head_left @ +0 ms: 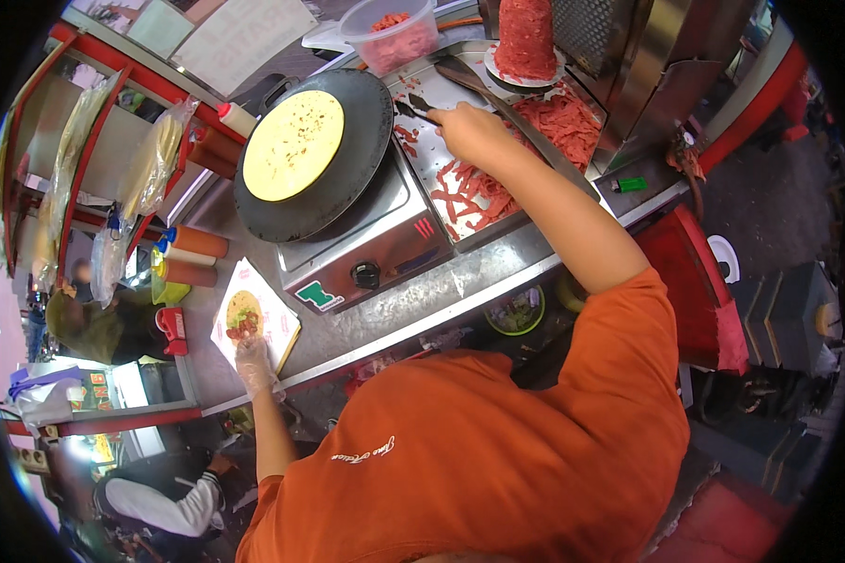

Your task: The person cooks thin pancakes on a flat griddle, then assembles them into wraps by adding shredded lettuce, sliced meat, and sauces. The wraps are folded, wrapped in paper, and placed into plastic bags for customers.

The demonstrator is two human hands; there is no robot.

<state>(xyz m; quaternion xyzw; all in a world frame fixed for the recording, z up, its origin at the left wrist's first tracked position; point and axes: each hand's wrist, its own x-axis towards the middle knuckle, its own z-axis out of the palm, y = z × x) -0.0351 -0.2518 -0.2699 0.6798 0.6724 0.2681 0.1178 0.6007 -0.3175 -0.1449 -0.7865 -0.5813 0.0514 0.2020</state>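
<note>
My left hand (pixel 255 364), in a clear plastic glove, closes on the near edge of a small flatbread (pixel 246 302). Reddish shredded filling and green bits lie on that flatbread, which rests on a stack of printed white paper (pixel 238 277). My right hand (pixel 474 133) is bare and grips dark tongs (pixel 419 105) over the metal tray (pixel 429 155). Red shredded meat (pixel 474 192) is spread in the tray. Left of it, a yellow flatbread (pixel 294 145) lies on a round black griddle pan (pixel 361 174) on a gas stove (pixel 347 253).
A red meat cone (pixel 526 42) stands behind the tray, beside a tub of meat (pixel 390 42). One long tool (pixel 498 103) crosses the tray. Squeeze bottles (pixel 192 258) are at left; a green lighter (pixel 629 185) lies right. Another person's sleeve (pixel 160 502) shows lower left.
</note>
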